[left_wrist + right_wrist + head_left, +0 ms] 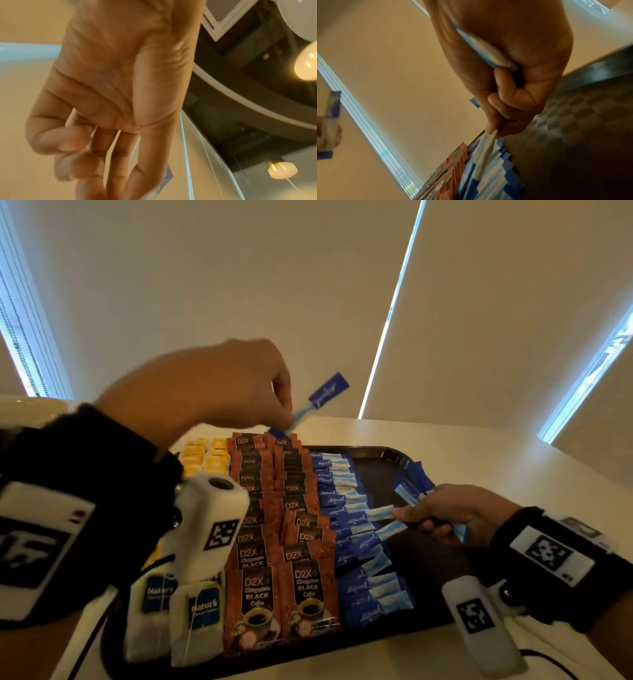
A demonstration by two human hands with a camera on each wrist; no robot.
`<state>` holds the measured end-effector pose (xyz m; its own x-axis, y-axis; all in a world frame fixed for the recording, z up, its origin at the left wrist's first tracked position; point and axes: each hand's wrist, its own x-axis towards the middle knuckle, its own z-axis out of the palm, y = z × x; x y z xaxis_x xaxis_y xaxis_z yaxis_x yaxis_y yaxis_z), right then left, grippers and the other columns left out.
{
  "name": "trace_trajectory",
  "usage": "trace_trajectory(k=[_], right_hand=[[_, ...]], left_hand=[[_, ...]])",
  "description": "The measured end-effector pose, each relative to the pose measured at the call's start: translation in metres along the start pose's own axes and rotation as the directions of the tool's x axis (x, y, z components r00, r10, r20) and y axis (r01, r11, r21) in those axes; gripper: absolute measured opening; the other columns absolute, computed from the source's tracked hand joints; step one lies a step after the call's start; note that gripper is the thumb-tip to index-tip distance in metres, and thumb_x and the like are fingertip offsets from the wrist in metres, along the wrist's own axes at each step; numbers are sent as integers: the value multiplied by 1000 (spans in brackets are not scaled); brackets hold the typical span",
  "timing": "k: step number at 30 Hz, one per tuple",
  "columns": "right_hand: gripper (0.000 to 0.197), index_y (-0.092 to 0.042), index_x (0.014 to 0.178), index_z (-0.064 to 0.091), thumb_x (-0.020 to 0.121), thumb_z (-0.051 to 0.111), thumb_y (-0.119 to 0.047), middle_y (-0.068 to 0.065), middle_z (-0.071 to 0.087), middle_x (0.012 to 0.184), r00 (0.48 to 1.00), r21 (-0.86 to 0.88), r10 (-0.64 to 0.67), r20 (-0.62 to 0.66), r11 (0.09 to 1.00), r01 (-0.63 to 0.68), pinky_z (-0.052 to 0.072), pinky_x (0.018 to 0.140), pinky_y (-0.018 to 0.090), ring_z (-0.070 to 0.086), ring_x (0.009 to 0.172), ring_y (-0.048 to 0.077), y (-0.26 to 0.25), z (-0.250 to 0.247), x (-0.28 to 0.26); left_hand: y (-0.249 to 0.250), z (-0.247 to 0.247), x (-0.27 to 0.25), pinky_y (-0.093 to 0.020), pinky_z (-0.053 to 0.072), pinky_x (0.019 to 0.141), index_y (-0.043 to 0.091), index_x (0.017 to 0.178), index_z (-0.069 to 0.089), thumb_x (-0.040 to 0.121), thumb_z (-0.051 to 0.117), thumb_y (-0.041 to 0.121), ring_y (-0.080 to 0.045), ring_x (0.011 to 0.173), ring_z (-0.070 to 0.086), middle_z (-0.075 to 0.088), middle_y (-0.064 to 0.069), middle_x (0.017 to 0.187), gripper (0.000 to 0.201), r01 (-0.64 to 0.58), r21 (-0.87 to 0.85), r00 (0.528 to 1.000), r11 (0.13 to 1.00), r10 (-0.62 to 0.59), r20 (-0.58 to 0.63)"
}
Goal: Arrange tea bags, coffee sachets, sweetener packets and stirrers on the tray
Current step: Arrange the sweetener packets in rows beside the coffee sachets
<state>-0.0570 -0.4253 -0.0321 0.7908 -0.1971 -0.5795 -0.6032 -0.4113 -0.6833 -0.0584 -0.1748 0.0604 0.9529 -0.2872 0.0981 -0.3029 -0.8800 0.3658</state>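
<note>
Behind left hand [205,385], yellow packets [205,455] partly hidden, fingers [72,140] blurred

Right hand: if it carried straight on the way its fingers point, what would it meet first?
Probably the row of blue Equal sweetener packets; the right hand points at them, gripping more packets. Depth is unclear.
</note>
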Motion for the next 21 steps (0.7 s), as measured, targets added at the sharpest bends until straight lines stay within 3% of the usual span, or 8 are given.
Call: trace_trajectory(k=[3, 8, 11, 14, 18, 21], right_hand=[[15, -4, 79, 51, 87, 63, -9, -1, 44, 33, 1000, 19, 26, 3, 999, -26, 22, 24, 11, 28, 22, 3, -2, 8, 3], [19, -4, 74, 50, 87, 64, -9, -1, 42, 35, 998, -28, 40, -39, 999, -41, 22, 27, 11, 29, 24, 4, -5, 21, 7], [23, -5, 72, 52, 81, 72, -13, 2, 44, 52, 990, -154, -37, -133, 988, 16, 25, 30, 13, 32, 42, 7, -4, 28, 11], [27, -8, 69, 51, 79, 74, -17, 2, 45, 57, 972, -281, -138, -189, 956, 81, 31, 35, 15, 37, 48, 9, -7, 33, 11], [28, -9, 68, 51, 80, 72, -23, 0, 48, 52, 978, -418, -139, -155, 906, 62, 33, 45, 19, 39, 47, 10, -14, 35, 7], [24, -9, 74, 58, 83, 69, -28, -5, 56, 46, 977, -445, -165, -137, 891, 88, 33, 45, 19, 41, 36, 5, -17, 31, 5]], left_hand=[[-8, -10, -4, -26, 38, 57, 20, 83, 65, 83, 68, 25, -13, 68, 52, 62, 1, 82, 6, 7, -120, 997, 993, -16, -72], [-16, -1, 0, -24, 37, 53, 17, 84, 63, 85, 67, 23, -13, 66, 51, 61, -1, 82, 7, 34, -195, 998, 980, -43, -40], [-22, 10, 4, -24, 37, 53, 15, 85, 64, 85, 68, 22, -12, 66, 52, 61, 1, 80, 8, 26, -207, 999, 978, -30, -16], [-24, 19, 6, -23, 37, 54, 14, 85, 64, 84, 68, 24, -13, 69, 54, 61, 1, 81, 11, 23, -224, 1000, 974, -18, 24], [-22, 24, 8, -24, 41, 56, 17, 83, 63, 84, 68, 25, -16, 77, 59, 63, 0, 86, 9, -2, -243, 999, 970, 13, 46], [-23, 24, 8, -24, 42, 57, 16, 86, 64, 85, 67, 25, -16, 78, 59, 64, -2, 89, 10, -5, -250, 998, 968, 19, 55]])
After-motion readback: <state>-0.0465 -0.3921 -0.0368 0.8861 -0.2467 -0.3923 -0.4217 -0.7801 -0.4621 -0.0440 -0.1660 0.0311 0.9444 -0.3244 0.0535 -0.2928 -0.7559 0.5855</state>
